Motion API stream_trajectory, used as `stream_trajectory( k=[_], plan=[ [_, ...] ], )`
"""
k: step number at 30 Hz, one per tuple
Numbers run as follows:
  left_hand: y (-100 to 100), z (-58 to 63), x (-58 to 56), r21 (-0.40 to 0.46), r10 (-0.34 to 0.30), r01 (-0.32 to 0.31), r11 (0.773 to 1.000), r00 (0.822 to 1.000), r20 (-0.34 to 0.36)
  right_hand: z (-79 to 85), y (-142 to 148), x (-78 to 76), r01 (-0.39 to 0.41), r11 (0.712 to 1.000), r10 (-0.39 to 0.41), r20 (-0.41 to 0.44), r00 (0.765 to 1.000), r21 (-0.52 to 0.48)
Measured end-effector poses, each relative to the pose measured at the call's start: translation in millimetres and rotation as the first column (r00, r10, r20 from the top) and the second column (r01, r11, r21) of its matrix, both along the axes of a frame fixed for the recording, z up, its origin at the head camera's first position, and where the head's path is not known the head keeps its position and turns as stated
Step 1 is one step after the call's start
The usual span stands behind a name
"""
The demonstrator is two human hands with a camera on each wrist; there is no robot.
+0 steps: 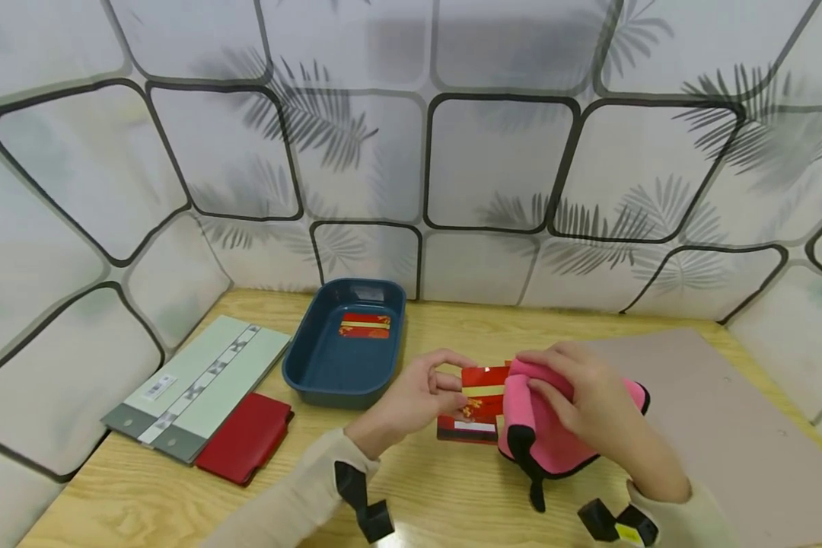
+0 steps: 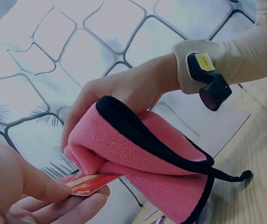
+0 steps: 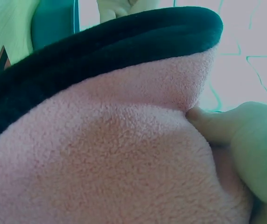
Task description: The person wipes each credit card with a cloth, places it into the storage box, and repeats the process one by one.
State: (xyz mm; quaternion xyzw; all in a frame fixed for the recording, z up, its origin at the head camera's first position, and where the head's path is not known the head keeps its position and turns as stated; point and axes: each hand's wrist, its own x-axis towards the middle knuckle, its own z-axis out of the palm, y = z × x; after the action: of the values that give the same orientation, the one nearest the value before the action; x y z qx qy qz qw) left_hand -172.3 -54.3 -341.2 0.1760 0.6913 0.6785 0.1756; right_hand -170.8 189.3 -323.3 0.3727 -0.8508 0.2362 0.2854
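- Left hand (image 1: 421,396): thumb and fingers pinch the left end of a red card (image 1: 482,390), long axis left-right.
- Right hand (image 1: 582,403): fingers curled over a pink fleece pouch (image 1: 555,434), gripping it; card's right end sits at the pouch mouth.
- Beyond, well apart: blue tray (image 1: 315,365) holding another red card (image 1: 364,325).

A pink fleece pouch (image 1: 555,426) with black trim sits under the right hand (image 1: 589,403). A red card (image 1: 482,390) with a gold band is at the left hand (image 1: 418,396). Beyond, a dark blue tray (image 1: 315,365) holds another red-and-gold card (image 1: 364,325).
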Motion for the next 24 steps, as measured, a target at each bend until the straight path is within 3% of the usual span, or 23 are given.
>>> stream_trajectory(
  k=[8,18,24],
  plan=[
    [0.9,-2.7,0.8,0.035,-0.028,0.028,0.999,1.0,-0.008,-3.0,-12.0,4.9,-0.097,0.995,0.096,-0.031,0.995,-0.037],
    [7.9,-7.4,5.1,0.045,-0.08,0.081,0.996,0.997,-0.02,-8.4,-26.2,13.1,-0.123,0.992,0.122,-0.047,0.991,-0.029],
    [8.8,-6.2,5.9,0.028,-0.075,0.076,0.997,0.997,-0.027,-6.0,-21.8,11.5,-0.117,0.993,0.116,-0.046,0.992,-0.023]
  ],
)
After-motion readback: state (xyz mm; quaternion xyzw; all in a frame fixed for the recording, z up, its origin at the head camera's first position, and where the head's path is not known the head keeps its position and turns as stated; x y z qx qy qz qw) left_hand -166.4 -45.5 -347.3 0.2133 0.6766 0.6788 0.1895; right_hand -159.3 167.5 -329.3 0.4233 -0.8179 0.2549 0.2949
